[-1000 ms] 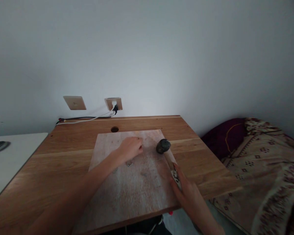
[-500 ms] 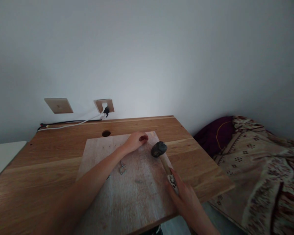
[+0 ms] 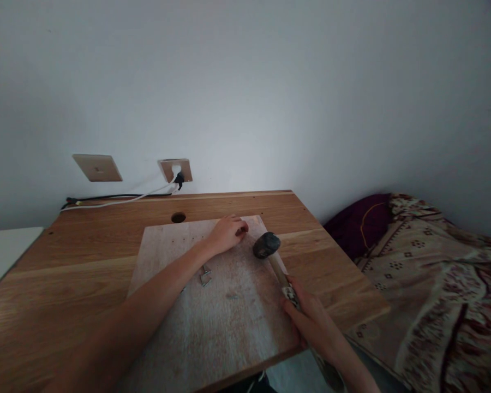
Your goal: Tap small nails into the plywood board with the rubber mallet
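My right hand (image 3: 311, 311) is wrapped around the wooden handle of a hammer (image 3: 267, 245), partway along a patterned wrap. The blunt, dark hammer head hangs over the right side of a pale, worn wooden board (image 3: 229, 327). My left hand (image 3: 229, 233) rests near the board's far edge, just left of the hammer head, fingers curled together. Whatever they pinch is too small or hidden to make out. Several loose metal nails (image 3: 205, 278) lie on the board beside my left forearm. A row of small dark dots (image 3: 184, 239) runs behind my left wrist.
The board lies on a wooden table (image 3: 331, 262) with a round cable hole (image 3: 178, 217). Against the wall, a socket (image 3: 175, 170) holds plugs, with cables (image 3: 118, 203) along the table's back edge. Patterned bedding (image 3: 417, 295) and a purple cushion (image 3: 370, 224) are at the right.
The view has shifted slightly. The hammer stays raised near my left hand, its head barely moved, while my right hand sits slightly farther right on screen. My left hand keeps its place on the board.
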Motion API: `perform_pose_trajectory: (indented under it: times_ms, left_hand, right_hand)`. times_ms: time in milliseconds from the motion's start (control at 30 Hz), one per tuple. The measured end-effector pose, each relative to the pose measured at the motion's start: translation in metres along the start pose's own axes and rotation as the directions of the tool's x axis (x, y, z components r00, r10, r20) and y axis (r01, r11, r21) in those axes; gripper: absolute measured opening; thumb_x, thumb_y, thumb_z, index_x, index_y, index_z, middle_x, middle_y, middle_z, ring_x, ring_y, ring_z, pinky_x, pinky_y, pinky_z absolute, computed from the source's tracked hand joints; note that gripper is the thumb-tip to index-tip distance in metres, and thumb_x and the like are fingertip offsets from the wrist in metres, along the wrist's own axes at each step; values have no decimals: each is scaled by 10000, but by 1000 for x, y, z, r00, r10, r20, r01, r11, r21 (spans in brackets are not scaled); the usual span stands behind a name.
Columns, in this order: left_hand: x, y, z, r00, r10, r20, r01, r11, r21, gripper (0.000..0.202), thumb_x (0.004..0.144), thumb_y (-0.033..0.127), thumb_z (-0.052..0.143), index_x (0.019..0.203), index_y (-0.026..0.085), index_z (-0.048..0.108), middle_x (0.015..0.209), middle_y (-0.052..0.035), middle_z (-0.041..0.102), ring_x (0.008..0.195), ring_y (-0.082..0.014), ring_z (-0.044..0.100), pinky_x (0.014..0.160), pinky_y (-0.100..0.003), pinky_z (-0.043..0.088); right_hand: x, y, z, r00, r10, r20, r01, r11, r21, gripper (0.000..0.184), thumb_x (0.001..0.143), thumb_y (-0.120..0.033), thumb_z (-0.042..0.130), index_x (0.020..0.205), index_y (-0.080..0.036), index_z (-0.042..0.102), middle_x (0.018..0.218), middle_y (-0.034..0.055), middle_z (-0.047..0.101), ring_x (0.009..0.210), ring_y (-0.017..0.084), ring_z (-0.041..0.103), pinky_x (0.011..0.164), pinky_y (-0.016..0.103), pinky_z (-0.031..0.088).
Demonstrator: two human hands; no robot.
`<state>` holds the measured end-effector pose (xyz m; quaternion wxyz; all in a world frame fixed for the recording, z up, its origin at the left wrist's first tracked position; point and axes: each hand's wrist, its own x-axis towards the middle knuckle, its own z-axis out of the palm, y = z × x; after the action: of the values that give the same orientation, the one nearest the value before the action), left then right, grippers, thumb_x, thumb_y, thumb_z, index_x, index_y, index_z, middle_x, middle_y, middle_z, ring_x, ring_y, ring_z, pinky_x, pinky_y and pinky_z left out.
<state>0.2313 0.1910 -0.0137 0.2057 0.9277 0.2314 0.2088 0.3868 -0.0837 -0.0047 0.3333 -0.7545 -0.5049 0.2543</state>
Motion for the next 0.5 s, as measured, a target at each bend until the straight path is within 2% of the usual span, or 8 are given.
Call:
perform_pose_trajectory:
  times_ms: [67, 100, 233, 300, 400, 500]
  left_hand:
    - [-1, 1, -1, 1000, 16, 7, -16, 1000, 25, 150, 917, 108, 662, 990, 163, 782, 1035, -127, 790, 1069, -285, 691, 1009, -436, 532]
    - [-2, 1, -1, 1000, 23, 13, -24, 999, 35, 154, 922, 106, 655, 990, 167, 779, 1047, -124, 789, 1075, -282, 690, 1016, -437, 532]
    - [-2, 2, -6, 997, 55, 47, -58, 996, 69, 173, 940, 97, 627, 1002, 162, 775, 1058, -127, 785, 1072, -274, 687, 1020, -430, 537]
    - [1, 4, -8, 995, 71, 66, -76, 994, 78, 183, 947, 94, 613, 998, 158, 777, 1050, -130, 782, 1083, -278, 684, 1033, -432, 531]
    - [6, 5, -8, 991, 92, 93, -98, 993, 66, 196, 941, 80, 605, 964, 164, 781, 1028, -120, 782, 1091, -274, 694, 1052, -421, 525]
    - [11, 2, -4, 992, 86, 89, -88, 996, 20, 223, 919, 56, 616, 1016, 170, 782, 1060, -116, 791, 1084, -266, 714, 1024, -402, 543]
  right_hand:
    - [1, -4, -1, 1000, -19, 2, 19, 1000, -23, 530, 932, -402, 522, 1374, -164, 694, 1046, 135, 836, 981, 329, 818, 821, 402, 642]
    - [1, -6, -2, 1000, -14, 13, 14, 1000, -27, 533, 933, -399, 512, 1370, -154, 694, 1072, 146, 836, 991, 330, 816, 843, 410, 637]
    - [1, -9, -3, 999, -6, 54, 6, 1000, -5, 533, 950, -373, 490, 1403, -160, 672, 1039, 132, 845, 911, 316, 819, 806, 396, 632]
    - [2, -10, -3, 999, -13, 51, 13, 1000, 2, 523, 951, -362, 497, 1409, -178, 670, 1041, 113, 846, 963, 321, 817, 851, 409, 629]
    - [1, -12, -3, 998, -14, 54, 14, 1000, -4, 540, 949, -362, 495, 1422, -160, 659, 1116, 132, 839, 1069, 336, 805, 925, 431, 618]
    - [1, -12, -3, 999, -9, 40, 9, 1000, -1, 540, 967, -409, 503, 1411, -148, 662, 1118, 143, 833, 1082, 343, 801, 914, 422, 619]
